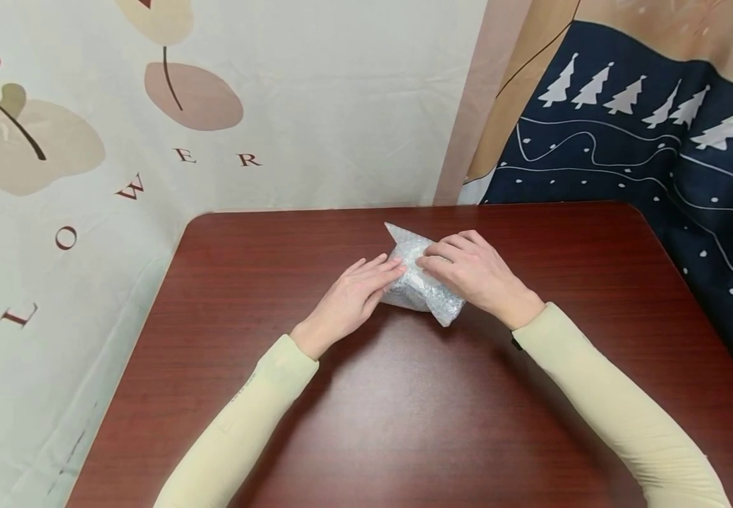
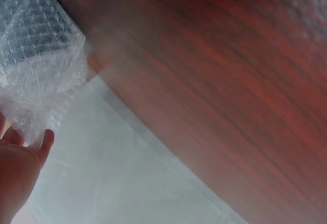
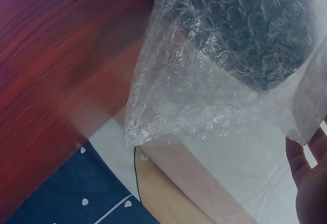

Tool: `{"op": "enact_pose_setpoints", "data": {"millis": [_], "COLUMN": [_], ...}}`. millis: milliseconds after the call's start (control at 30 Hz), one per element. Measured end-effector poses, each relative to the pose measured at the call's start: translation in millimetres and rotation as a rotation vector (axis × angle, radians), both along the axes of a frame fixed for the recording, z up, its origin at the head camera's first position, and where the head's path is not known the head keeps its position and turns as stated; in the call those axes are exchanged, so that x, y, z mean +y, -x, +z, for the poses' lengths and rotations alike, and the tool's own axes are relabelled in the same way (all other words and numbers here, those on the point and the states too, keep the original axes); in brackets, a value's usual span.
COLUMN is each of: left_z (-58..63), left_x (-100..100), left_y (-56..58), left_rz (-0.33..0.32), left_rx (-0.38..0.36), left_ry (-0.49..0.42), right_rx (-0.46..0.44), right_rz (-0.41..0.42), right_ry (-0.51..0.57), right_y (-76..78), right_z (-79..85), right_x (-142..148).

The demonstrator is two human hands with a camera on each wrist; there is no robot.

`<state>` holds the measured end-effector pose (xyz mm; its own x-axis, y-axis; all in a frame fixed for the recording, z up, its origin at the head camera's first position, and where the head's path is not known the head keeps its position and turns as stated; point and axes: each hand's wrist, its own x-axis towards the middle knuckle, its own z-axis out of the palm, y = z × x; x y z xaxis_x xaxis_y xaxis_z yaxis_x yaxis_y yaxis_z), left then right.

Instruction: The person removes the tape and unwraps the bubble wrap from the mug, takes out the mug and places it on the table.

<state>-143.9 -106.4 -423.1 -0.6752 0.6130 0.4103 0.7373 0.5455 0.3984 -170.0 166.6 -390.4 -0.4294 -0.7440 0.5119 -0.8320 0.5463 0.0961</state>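
A package of clear bubble wrap [image 1: 417,279] is at the far middle of the table, with pointed corners sticking out. Through the plastic, a dark object [image 3: 276,45] shows; its kind is hidden by the bubbles. My left hand [image 1: 350,296] lies against the package's left side with fingers stretched out over the wrap. In the left wrist view, the left fingers [image 2: 47,141] touch a gathered corner of plastic. From the right, my right hand [image 1: 477,271] bends its fingers over the top and grips a fold of the wrap. The right thumb is hidden.
The dark red wooden table [image 1: 404,423] has rounded far corners. Behind it hangs a pale cloth [image 1: 341,106] with printed flowers and letters. A navy cloth [image 1: 607,148] with white trees hangs at the right. A dark band [image 1: 517,341] shows at the right cuff.
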Motion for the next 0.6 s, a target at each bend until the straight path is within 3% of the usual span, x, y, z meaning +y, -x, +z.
{"op": "enact_pose_setpoints", "data": {"millis": [233, 600], "left_z": [-0.2, -1.7], "left_x": [0.1, 0.0], "left_y": [-0.2, -0.3], "left_rz": [-0.008, -0.014], "left_rx": [-0.001, 0.020], "left_ry": [-0.004, -0.018], "right_rx": [0.019, -0.027], "right_rz": [0.012, -0.032], "right_ry": [-0.012, -0.024], "right_y": [0.0, -1.6], "right_z": [-2.3, -4.8], "right_x": [0.4, -1.3]}}
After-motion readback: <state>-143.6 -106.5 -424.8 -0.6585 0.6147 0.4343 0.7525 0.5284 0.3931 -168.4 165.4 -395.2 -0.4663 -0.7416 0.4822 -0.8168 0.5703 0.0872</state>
